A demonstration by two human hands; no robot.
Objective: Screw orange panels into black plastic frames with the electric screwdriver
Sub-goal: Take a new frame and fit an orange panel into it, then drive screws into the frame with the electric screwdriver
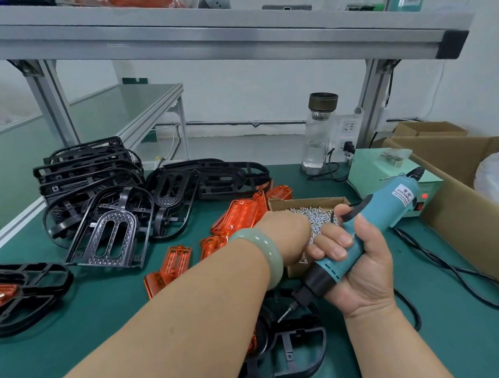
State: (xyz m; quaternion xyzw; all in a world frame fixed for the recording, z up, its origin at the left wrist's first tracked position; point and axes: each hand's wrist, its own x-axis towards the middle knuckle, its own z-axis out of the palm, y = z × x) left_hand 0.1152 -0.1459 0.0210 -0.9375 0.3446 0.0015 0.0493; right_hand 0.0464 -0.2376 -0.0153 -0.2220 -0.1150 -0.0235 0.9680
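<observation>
My right hand (357,257) grips the teal electric screwdriver (375,223), its bit pointing down-left above a black frame (290,357) near the table's front edge. An orange panel (252,342) shows partly in that frame, mostly hidden under my left forearm. My left hand (288,233), a jade bangle on its wrist, reaches into the cardboard box of screws (310,210); its fingers are hidden behind the wrist. Loose orange panels (241,213) lie in the middle of the green mat.
A pile of black frames (107,195) fills the left and middle. One frame with an orange panel (13,297) lies at the far left. A glass bottle (318,131), the screwdriver's power box (404,181), its cable (448,268) and a large cardboard carton (466,194) stand at the right.
</observation>
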